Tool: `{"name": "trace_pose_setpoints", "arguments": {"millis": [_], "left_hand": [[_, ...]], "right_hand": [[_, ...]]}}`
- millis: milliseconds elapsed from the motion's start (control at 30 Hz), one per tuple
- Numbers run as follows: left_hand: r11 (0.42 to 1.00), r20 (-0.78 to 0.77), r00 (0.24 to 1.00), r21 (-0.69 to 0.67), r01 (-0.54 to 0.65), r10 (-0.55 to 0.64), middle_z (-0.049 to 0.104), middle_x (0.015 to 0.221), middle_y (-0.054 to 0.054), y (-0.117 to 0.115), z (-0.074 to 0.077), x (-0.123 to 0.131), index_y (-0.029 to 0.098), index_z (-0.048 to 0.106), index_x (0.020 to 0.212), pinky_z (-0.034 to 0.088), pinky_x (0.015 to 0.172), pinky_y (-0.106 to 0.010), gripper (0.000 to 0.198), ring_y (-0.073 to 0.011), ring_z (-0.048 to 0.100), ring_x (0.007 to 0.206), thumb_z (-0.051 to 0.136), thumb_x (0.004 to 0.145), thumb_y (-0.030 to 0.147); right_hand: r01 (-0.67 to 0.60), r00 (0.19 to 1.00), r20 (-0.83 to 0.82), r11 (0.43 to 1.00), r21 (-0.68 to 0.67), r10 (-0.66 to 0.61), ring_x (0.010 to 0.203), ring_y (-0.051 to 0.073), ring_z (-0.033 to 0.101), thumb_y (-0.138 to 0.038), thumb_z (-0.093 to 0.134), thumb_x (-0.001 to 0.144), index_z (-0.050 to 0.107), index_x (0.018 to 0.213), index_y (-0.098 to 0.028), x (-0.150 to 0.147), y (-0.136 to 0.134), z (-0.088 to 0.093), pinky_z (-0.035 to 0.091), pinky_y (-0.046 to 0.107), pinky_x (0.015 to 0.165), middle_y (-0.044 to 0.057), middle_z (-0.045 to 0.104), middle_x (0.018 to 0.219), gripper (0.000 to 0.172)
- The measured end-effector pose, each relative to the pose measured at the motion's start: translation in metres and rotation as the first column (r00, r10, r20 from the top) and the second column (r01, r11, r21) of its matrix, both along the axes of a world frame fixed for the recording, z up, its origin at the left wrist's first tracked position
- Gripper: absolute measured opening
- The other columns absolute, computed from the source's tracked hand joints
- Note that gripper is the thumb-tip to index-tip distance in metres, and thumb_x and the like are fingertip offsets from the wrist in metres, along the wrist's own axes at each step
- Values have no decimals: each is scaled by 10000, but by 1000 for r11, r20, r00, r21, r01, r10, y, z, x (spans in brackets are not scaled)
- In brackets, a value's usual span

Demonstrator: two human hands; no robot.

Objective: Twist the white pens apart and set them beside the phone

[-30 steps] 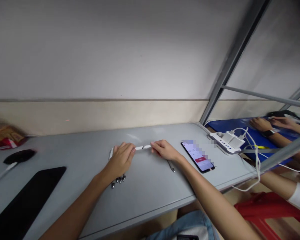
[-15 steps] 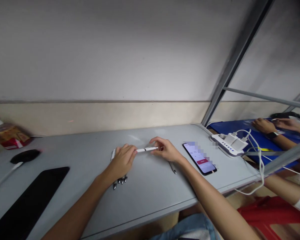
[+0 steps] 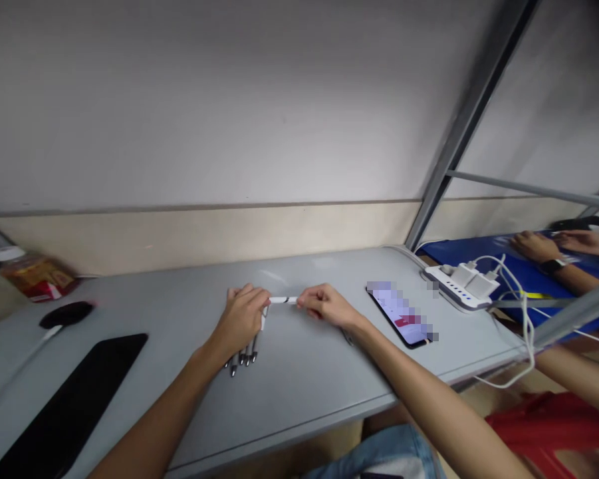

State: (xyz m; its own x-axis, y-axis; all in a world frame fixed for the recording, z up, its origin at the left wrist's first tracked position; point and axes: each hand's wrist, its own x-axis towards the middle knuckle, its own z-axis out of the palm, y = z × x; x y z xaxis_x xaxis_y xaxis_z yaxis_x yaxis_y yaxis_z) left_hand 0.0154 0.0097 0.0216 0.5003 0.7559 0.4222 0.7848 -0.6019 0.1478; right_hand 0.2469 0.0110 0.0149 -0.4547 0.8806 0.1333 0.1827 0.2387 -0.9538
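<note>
A white pen (image 3: 282,301) with a dark band is stretched level between my two hands, above the grey desk. My left hand (image 3: 244,316) is closed around its left end. At its right end the fingers of my right hand (image 3: 326,305) are pinched together. Several pens (image 3: 244,357) with grey grips and silver tips lie side by side under and below my left hand, partly covered by it. Beneath my right wrist the tip of another pen (image 3: 348,338) shows, the rest hidden.
Right of my hand lies a lit phone (image 3: 399,316); behind it stands a white power strip (image 3: 456,289) with chargers and cables. On the left are a black mat (image 3: 74,406), a black puck-like device (image 3: 66,314) and a jar (image 3: 37,276). Another person's hands (image 3: 536,246) rest at a blue table.
My right hand has closed in on the pen's right end, covering the tip that showed before. The left hand keeps its hold, and the view has shifted slightly.
</note>
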Motion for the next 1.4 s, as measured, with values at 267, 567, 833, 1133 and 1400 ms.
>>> {"name": "trace_pose_setpoints", "arguments": {"millis": [267, 567, 833, 1133, 1400], "left_hand": [[996, 58, 998, -94, 4, 2, 609, 1067, -45, -7, 1, 9, 242, 549, 1088, 311, 892, -394, 265, -221, 509, 1033, 349, 958, 359], [986, -66, 984, -10, -165, 164, 599, 1036, -67, 5, -9, -6, 233, 542, 955, 325, 816, -430, 154, -279, 488, 1006, 502, 807, 255], [987, -108, 983, -44, -155, 149, 592, 1050, -67, 3, -10, -2, 235, 545, 961, 320, 811, -425, 163, -269, 476, 1014, 462, 822, 248], [986, -86, 987, -84, -142, 135, 603, 1051, -48, -2, -12, 3, 239, 532, 991, 300, 815, -417, 181, -254, 474, 1020, 459, 864, 345], [986, -74, 989, -98, -134, 127, 616, 1044, -45, -2, -11, 3, 235, 534, 1014, 285, 824, -421, 216, -261, 473, 1016, 478, 861, 377]], "right_hand": [[56, 640, -704, 933, -355, -306, 600, 111, 491, -422, 582, 833, 550, 987, -223, 8, 10, 9, 421, 227, 543, -9, 529, 726, 254], [-37, 577, -771, 935, -352, -268, 422, 66, 160, -349, 613, 834, 449, 1136, -345, 21, 14, 8, 103, 162, 367, -86, 285, 591, 343], [-80, 586, -780, 942, -326, -220, 433, 58, 162, -347, 594, 861, 453, 1171, -342, 24, 17, 7, 95, 163, 374, -79, 312, 609, 341], [-83, 575, -788, 943, -323, -220, 420, 52, 170, -321, 580, 879, 479, 1131, -339, 27, 18, 7, 94, 162, 375, -82, 306, 592, 272], [-74, 577, -785, 943, -323, -224, 407, 54, 155, -326, 587, 868, 468, 1108, -336, 28, 19, 8, 83, 166, 366, -90, 291, 579, 268]]}}
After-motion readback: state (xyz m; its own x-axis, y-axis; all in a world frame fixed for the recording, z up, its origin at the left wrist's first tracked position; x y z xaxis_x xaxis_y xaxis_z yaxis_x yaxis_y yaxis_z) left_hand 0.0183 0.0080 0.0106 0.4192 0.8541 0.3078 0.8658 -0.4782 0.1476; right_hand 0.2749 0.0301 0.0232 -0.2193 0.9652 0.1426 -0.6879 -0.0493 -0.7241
